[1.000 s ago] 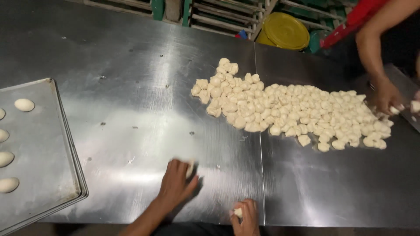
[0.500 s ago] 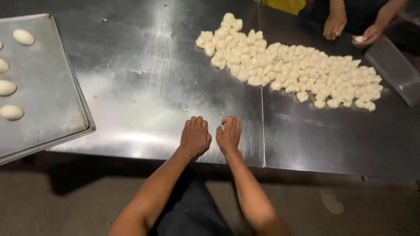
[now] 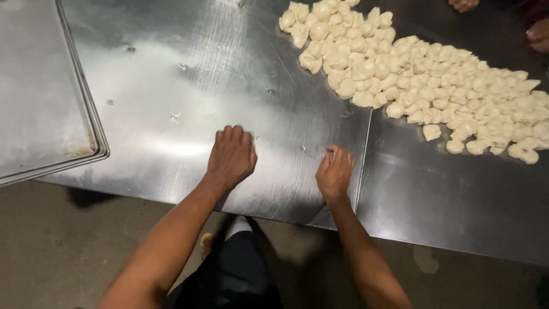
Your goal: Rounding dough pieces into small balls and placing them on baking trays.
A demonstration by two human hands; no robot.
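Note:
My left hand (image 3: 231, 157) lies palm down on the steel table (image 3: 171, 103), fingers together and slightly arched; whatever is under the palm is hidden. My right hand (image 3: 335, 170) is cupped palm down near the table's front edge, fingers curled over a small dough piece that is covered from view. A large heap of small pale dough pieces (image 3: 423, 80) spreads over the table's far right, well beyond both hands.
A metal baking tray (image 3: 86, 103) lies at the left, its corner close to my left hand. Another person's hands (image 3: 537, 34) are at the top right past the heap. A seam (image 3: 363, 154) splits the table beside my right hand. Concrete floor lies below.
My hands came together at the front edge, then spread apart and now press palm down. The dough piece seen in my right hand is now covered. The view shifted right, hiding the tray's dough balls.

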